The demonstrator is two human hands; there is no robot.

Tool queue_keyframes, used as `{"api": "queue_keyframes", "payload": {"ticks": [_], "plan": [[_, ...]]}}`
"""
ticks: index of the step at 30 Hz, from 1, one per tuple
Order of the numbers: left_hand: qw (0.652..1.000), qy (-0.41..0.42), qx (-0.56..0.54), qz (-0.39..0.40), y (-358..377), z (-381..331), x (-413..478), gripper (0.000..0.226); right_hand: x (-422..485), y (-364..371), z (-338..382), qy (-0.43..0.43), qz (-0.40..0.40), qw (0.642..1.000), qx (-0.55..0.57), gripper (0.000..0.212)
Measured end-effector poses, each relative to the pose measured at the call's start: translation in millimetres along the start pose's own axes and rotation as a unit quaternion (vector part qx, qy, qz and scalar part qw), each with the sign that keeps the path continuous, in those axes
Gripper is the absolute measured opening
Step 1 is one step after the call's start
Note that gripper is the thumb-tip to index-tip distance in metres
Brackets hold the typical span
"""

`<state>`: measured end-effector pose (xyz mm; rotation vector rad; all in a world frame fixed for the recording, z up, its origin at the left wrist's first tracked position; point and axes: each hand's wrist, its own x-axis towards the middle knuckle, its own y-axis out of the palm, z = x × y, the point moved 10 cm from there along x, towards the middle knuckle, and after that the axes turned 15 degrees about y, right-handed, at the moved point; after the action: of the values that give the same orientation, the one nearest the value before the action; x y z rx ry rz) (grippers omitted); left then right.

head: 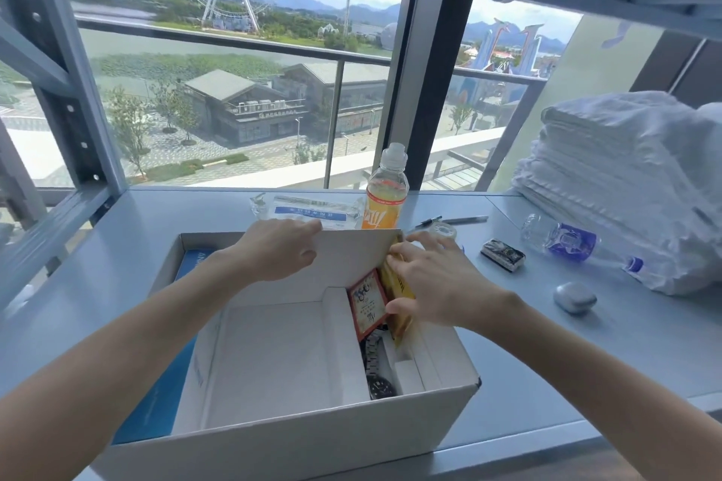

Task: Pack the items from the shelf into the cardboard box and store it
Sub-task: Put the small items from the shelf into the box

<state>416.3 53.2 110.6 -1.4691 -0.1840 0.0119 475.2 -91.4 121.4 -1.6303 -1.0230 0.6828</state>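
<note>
An open white cardboard box [297,437] sits on the grey shelf [547,363] in front of me. Inside it, at the right, lie a red card packet [366,303], a yellow packet [398,293] and a wristwatch [378,375]. My right hand [437,281] grips the yellow packet at the box's far right corner. My left hand [277,250] holds the far wall of the box at its top edge. An orange drink bottle [385,191] stands just behind the box.
Behind the box lies a clear plastic pouch [312,207], with a pen [453,221] and a tape roll [443,231] to the right. On the right lie a small black-and-white pack [503,255], a blue-labelled bottle [574,242], a grey case [574,298] and stacked white towels [625,176].
</note>
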Motion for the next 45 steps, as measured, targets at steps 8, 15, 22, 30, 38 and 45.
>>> {"api": "queue_keyframes", "payload": {"ticks": [8, 15, 22, 30, 38, 45], "plan": [[0.997, -0.001, 0.019, -0.081, -3, 1, 1, 0.02, -14, 8, -67, 0.017, -0.044, 0.943, 0.33, 0.045], [0.993, 0.007, 0.052, -0.11, -6, 0, 0, 0.023, 37, 112, -163, 0.216, 0.015, 0.917, 0.336, 0.035], [0.991, 0.008, 0.054, -0.124, -11, -3, -2, 0.023, 82, 182, -186, 0.297, 0.133, 0.893, 0.31, 0.052], [0.991, 0.008, 0.049, -0.126, -10, -2, -3, 0.022, 90, 180, -163, 0.264, 0.09, 0.914, 0.294, 0.021], [0.994, -0.002, 0.042, -0.096, -3, 2, 1, 0.022, 34, 19, -132, 0.08, 0.037, 0.766, 0.636, 0.051], [0.996, 0.002, 0.027, -0.08, -3, 0, 1, 0.02, -25, -27, 9, -0.165, 0.104, 0.891, 0.409, 0.043]]}}
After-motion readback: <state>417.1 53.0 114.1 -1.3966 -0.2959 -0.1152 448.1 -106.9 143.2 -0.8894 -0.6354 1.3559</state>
